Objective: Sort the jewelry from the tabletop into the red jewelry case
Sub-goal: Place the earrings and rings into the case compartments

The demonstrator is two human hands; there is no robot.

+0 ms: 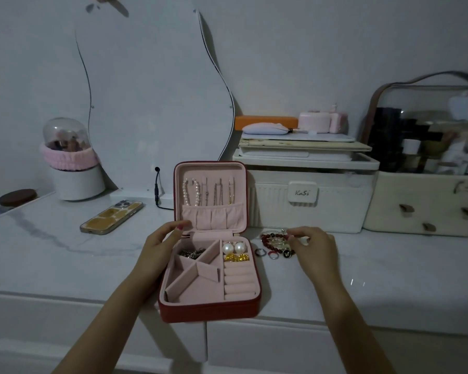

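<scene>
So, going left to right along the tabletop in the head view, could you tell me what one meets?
Brown round lid → gold-patterned phone → left hand → open red jewelry case → two loose rings → right hand

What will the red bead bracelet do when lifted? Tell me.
The red bead bracelet will probably sag limp, being strung beads. It may drag the other bracelets tangled with it. The right hand reaches it.
</scene>
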